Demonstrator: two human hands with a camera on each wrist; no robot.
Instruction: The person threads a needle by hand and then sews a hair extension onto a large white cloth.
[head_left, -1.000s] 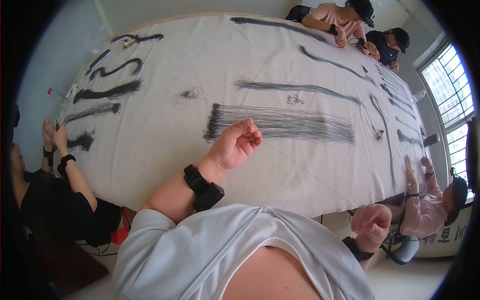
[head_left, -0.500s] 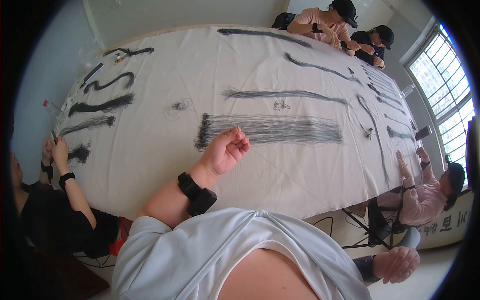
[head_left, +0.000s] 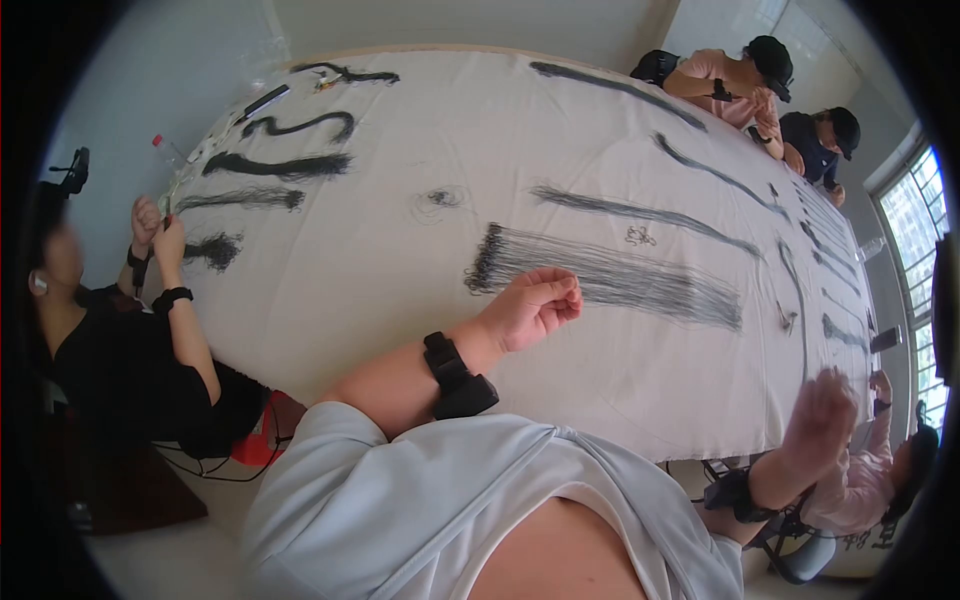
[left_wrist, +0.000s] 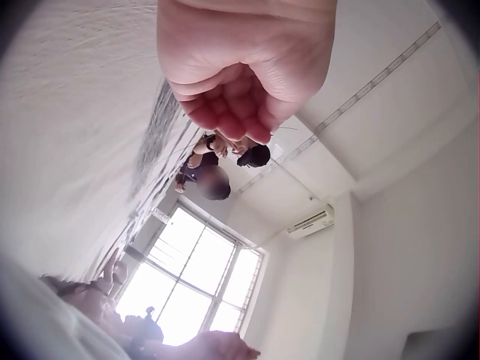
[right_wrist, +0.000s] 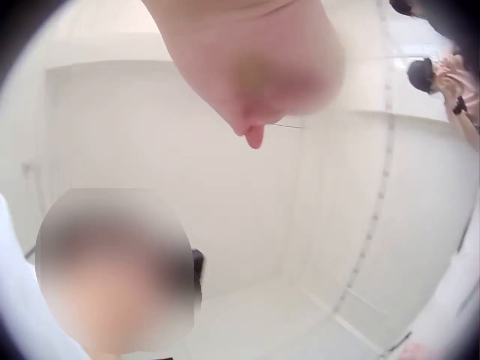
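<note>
My left hand (head_left: 530, 310) is over the near side of the cloth, just in front of a wide fan of dark strands (head_left: 620, 280). Its fingers curl in and the tips pinch together; a thin strand end (left_wrist: 285, 128) shows beside the fingertips of that hand (left_wrist: 244, 67) in the left wrist view. Out to the right, past the table's near corner, my right hand (head_left: 820, 425) is raised and blurred. In the right wrist view the right hand (right_wrist: 259, 67) pinches a fine dark strand (right_wrist: 289, 126) between thumb and finger.
White cloth (head_left: 400, 300) covers the table. Dark bundles (head_left: 280, 165) lie at the left, with others (head_left: 645, 215) behind the fan and at the right. A small loose tangle (head_left: 440, 198) lies left of centre. People sit at the left, far right and near right.
The head view has turned, shifting the table rightward in it. My right hand dropped low and outward half a second ago and is now higher. My left hand keeps its pinch near the fan.
</note>
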